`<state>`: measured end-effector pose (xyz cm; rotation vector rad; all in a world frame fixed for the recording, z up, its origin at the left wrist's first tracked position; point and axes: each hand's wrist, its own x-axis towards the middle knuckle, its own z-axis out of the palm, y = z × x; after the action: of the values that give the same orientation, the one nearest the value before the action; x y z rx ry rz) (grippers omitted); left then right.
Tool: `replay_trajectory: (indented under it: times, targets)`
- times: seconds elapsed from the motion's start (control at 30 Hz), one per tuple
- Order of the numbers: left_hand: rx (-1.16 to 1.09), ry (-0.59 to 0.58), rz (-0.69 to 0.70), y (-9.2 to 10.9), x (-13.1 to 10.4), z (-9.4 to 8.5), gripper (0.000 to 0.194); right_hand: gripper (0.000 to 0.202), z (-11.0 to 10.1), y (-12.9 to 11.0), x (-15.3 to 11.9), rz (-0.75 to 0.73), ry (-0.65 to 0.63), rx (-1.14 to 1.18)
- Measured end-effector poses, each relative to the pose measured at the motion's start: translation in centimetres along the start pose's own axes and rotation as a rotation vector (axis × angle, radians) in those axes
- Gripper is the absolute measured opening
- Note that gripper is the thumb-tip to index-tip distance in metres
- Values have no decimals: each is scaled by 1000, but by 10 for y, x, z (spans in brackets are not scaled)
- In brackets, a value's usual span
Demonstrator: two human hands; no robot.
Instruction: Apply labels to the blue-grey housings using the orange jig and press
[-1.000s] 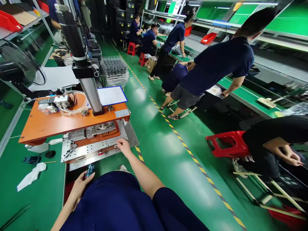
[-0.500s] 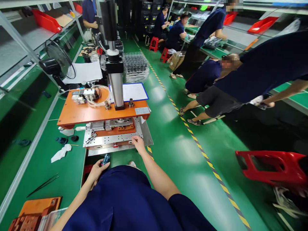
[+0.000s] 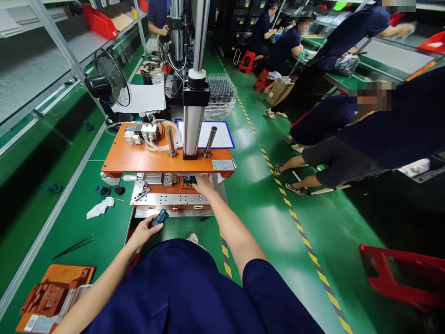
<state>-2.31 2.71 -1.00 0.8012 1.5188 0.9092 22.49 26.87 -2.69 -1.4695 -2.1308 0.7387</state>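
My left hand (image 3: 148, 230) is closed around a dark blue-green moulded plastic housing (image 3: 160, 218), in front of the press base. My right hand (image 3: 204, 184) reaches under the orange top plate (image 3: 156, 160) of a pneumatic press (image 3: 193, 130). Its fingers are closed at a second dark blue plastic housing (image 3: 188, 179), which sits at the small orange fixture block (image 3: 187, 185); the fingertips are partly hidden. The silver base plate (image 3: 167, 199) has rows of holes and a toggle clamp (image 3: 142, 194) at its left.
On the green bench lie a blue plastic part (image 3: 102, 190), a black round cap (image 3: 119, 190), white tissue (image 3: 100, 208), tweezers (image 3: 73, 247) and an orange fixture (image 3: 52, 294). A fan (image 3: 107, 79) stands behind. Co-workers are to the right, near a red stool (image 3: 399, 273).
My right hand has moved from the base's front edge into the press. The press's guide posts and rod now stand higher. My left hand has lifted its housing slightly, and the view has shifted.
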Motion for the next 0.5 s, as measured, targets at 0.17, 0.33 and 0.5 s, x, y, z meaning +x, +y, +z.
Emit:
replay_trajectory:
  times: [0.17, 0.33, 0.5]
  targets:
    - [460, 48, 337, 31, 31, -6, 59, 32, -2, 3, 16, -49, -10, -21]
    - [645, 53, 424, 73, 85, 18, 53, 37, -5, 10, -39, -42, 138, 58]
    - [844, -63, 469, 108, 150, 71, 41, 35, -1, 36, -131, 113, 338, 164]
